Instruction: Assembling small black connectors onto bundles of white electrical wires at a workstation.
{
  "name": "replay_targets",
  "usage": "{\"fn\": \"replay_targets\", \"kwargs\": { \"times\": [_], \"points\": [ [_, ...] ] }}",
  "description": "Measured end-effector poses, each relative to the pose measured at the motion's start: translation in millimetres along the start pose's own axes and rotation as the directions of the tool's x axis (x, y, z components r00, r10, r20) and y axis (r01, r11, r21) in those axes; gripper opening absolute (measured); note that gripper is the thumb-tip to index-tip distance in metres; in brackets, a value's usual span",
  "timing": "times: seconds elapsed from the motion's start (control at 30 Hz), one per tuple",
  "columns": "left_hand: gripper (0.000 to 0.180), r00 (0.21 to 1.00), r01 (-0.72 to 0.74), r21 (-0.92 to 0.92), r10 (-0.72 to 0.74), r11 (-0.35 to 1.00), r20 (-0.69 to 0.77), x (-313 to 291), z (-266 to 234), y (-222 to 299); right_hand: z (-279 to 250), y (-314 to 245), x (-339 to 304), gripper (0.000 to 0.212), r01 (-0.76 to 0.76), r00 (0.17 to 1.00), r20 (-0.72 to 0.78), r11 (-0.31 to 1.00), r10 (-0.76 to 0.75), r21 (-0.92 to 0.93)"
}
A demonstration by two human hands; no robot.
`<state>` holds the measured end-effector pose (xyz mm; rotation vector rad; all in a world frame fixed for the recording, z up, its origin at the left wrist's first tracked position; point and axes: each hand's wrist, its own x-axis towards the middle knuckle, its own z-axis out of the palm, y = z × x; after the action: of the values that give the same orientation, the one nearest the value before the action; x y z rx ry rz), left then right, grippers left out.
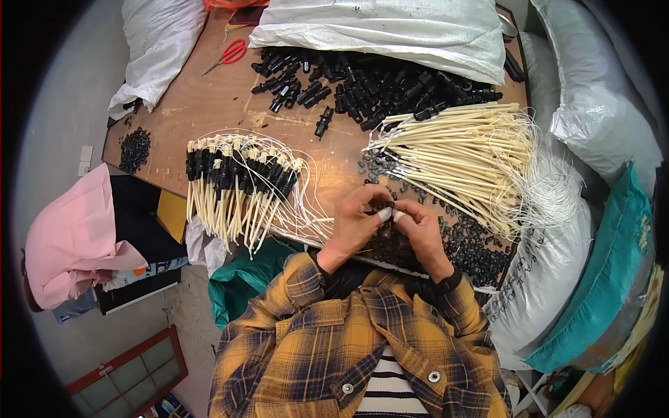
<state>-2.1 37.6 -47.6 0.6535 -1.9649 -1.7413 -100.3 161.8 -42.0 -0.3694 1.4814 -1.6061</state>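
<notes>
Close together at the table's front edge, my left hand [354, 221] and my right hand [422, 233] are both closed in a pinch. A small dark piece [380, 206] shows between the fingertips, too small and covered to name. Something white covers the tips of both thumbs. Small black parts [470, 247] lie scattered beside my right hand. To the right and beyond it is a fan of cream-coloured sticks [456, 150] with white strings [547, 191]. Left of my left hand, a bundle of similar sticks [240, 198] carries black sleeves near its far ends.
Across the back, black tubular connectors [355, 87] are heaped in front of a white woven sack [376, 28]. Red-handled scissors [226, 56] and a small black pile [134, 150] lie farther left. Full sacks [557, 279] crowd the right side. A green bag [247, 275] hangs below the front edge.
</notes>
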Motion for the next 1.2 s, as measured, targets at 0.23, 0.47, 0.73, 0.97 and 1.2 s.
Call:
{"fn": "replay_targets", "kwargs": {
  "times": [0.23, 0.47, 0.73, 0.97, 1.2],
  "points": [
    [0.043, 0.993, 0.120, 0.105, -0.121, 0.987, 0.005, 1.4, -4.0, 13.8, 2.2, 10.5, 0.7, 0.016, 0.143, 0.985, -0.069, 0.978, -0.155, -0.153],
    [0.042, 0.993, 0.110, 0.023, -0.111, 0.994, 0.030, -1.4, -4.5, 11.6, 2.8, 3.3, 0.7, 0.014, 0.290, 0.940, -0.001, 0.800, -0.341, -0.526],
    [0.042, 0.956, -0.292, 0.364, 0.276, 0.884, 0.098, 11.2, -19.3, 19.3, -0.7, -4.5, -6.3, 0.018, 0.149, 0.989, -0.017, 0.988, -0.150, -0.048],
    [0.041, 0.929, -0.293, 0.375, 0.168, 0.879, 0.331, 6.3, -23.9, 10.8, -16.4, -11.6, -7.2, 0.020, -0.028, 0.994, 0.108, 0.934, -0.011, 0.355],
    [0.033, 0.962, -0.071, 0.499, -0.072, 0.864, 0.262, 6.7, -25.3, 25.1, -16.2, -26.4, -13.0, 0.034, 0.507, 0.818, 0.348, 0.291, -0.458, -0.811]
  ]
}}
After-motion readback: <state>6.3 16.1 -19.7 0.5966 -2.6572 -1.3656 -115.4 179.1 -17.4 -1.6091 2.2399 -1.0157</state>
